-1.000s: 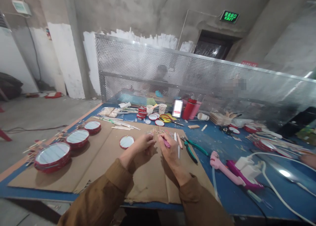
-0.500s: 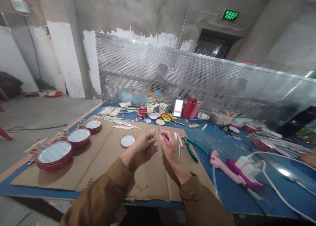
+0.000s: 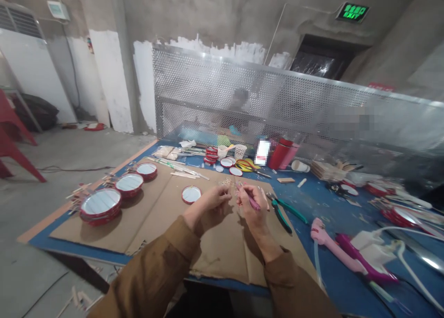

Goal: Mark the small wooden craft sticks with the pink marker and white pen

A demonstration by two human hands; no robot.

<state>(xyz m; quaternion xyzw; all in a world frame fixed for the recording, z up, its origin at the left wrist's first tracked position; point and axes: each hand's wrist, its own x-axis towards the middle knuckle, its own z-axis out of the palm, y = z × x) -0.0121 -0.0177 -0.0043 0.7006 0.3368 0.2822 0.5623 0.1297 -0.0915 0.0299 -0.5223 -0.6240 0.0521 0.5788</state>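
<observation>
Near edge of the blue table (image 3: 322,197): two brown sleeves (image 3: 163,258) reach over a cardboard sheet (image 3: 222,253). The left hand (image 3: 211,206) and right hand (image 3: 255,218) work above the sheet's right half, close together with a gap between. Right fingers are wrapped round a purple pen-shaped tool (image 3: 255,204); left fingertips are drawn into a pinch, though whether something small sits between them I cannot tell. The tool lies aslant: blunt end toward the sheet's near right corner, gripped end toward the table's far edge and leftward (its tip is lost among the fingers). Green-handled pliers (image 3: 281,217) lie across the sheet's right edge; a pink glue gun (image 3: 333,250) is farther right on the table. Along the sheet's left edge, three red-rimmed pieces (image 3: 101,201) run from near to far, sticks jutting from their outer sides. Progress, by my judgement: those three are well advanced; a lone red-rimmed disc (image 3: 191,194), toward the sheet's far edge, shows no such sticks and looks unfinished. Small pale bits (image 3: 227,183) just beyond the hands seem unused; the amount left is unclear. Farther on, thin sticks (image 3: 180,167) cross the sheet's far edge, a red bottle (image 3: 280,154) stands near the table's far edge, and a perforated panel (image 3: 208,91) rises behind.
</observation>
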